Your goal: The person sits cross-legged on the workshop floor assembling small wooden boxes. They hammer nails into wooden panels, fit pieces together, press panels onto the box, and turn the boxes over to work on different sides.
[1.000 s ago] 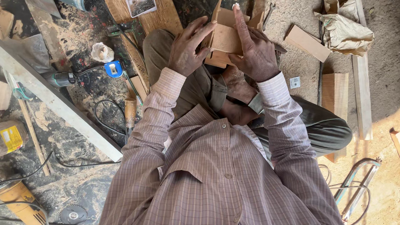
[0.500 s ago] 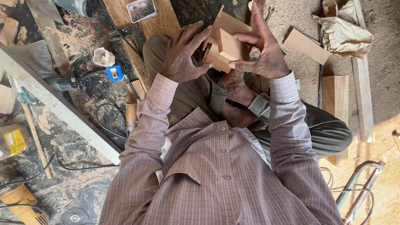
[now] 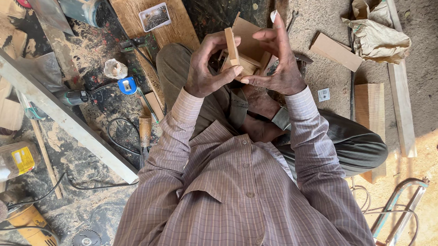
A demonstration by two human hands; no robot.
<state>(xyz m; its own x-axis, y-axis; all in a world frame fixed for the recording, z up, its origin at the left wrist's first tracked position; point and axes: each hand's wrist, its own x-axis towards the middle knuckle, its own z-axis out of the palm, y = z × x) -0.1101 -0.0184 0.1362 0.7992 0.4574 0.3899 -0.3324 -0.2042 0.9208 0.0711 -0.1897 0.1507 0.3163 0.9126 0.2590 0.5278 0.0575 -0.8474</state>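
Observation:
I hold a small assembly of thin wooden pieces (image 3: pixel 242 52) up in front of me, above my crossed legs. My left hand (image 3: pixel 207 70) grips its left side, thumb and fingers pinching an upright wooden slat. My right hand (image 3: pixel 277 66) cups the right side, with the index finger raised along the back panel. The pieces are light brown and form an open box-like shape. I sit on the workshop floor in a striped shirt.
A long pale plank (image 3: pixel 54 112) lies diagonally at left. A blue tape measure (image 3: pixel 127 86), a chisel (image 3: pixel 144 134), a plastic bottle (image 3: pixel 4 161), an angle grinder (image 3: pixel 29 220) and cables lie on the sawdust. Wood offcuts (image 3: pixel 336 52), a crumpled bag (image 3: pixel 376 36) and a hacksaw (image 3: pixel 399 212) lie at right.
Both hands have turned the wooden assembly, so a slat now stands edge-on on the left. My left fingers shifted from the top to pinching that slat.

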